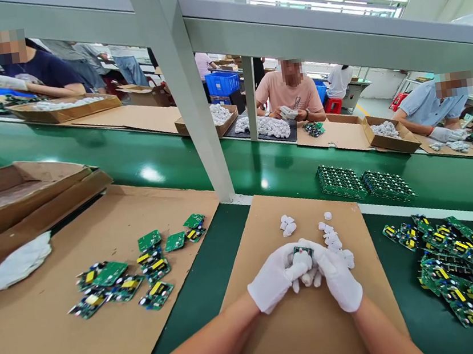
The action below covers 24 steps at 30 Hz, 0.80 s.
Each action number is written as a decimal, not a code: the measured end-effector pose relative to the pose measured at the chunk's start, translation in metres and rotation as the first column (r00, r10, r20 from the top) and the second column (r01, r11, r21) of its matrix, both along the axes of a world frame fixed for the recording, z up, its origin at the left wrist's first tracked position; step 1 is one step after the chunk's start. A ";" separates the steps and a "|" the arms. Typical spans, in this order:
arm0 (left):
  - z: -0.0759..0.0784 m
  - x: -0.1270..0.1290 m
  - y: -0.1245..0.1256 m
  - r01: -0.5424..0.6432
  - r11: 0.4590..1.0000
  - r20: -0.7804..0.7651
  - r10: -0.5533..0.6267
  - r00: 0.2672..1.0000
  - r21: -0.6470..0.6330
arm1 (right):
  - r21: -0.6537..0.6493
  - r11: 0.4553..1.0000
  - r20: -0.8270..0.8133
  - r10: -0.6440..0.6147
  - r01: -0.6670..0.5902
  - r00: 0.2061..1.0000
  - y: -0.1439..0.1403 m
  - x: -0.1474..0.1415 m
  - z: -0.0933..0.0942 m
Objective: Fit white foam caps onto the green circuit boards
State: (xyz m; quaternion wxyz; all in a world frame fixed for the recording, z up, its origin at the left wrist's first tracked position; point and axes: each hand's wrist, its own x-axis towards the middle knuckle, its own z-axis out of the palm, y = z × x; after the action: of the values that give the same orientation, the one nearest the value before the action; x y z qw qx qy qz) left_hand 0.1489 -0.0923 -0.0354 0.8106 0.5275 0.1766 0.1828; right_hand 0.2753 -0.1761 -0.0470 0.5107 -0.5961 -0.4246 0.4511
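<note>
Gloved left hand (275,278) and right hand (339,276), fingers gripping green circuit board (303,252), white housing (302,263)

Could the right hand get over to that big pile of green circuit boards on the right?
Probably yes: the pile of green circuit boards lies on the open table on that side, nothing between. But the right hand and left hand are both closed on a small part.

Free cardboard (281,332) btwn board piles (459,270); white caps (334,239) & post (195,119) ahead.

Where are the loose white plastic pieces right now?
In the head view, the white plastic pieces lie on the cardboard sheet, just beyond the right hand.
</note>
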 end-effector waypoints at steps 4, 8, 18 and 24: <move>0.002 -0.003 0.010 -0.138 0.988 -0.006 0.138 0.990 -0.068 | 0.051 0.992 0.045 -0.121 0.119 0.992 -0.001 0.004 -0.001; 0.015 -0.005 0.030 -0.225 0.974 0.019 0.225 0.974 -0.035 | 0.143 0.974 0.497 -0.222 0.174 0.839 -0.002 0.006 -0.001; -0.007 0.043 0.180 -0.342 0.744 -0.268 0.565 0.780 0.574 | -0.130 0.985 0.969 0.151 -0.114 0.197 0.011 0.001 -0.027; -0.022 0.054 0.226 -0.196 0.592 -0.382 0.703 0.599 0.782 | -0.137 0.988 0.979 0.146 -0.072 0.141 0.012 0.005 -0.018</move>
State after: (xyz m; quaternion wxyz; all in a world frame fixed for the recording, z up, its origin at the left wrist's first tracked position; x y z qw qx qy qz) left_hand 0.2033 0.1339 -0.0571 0.3622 0.7391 0.5105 0.2491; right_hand 0.2808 -0.1637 -0.0649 0.0595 -0.7277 -0.6834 0.0014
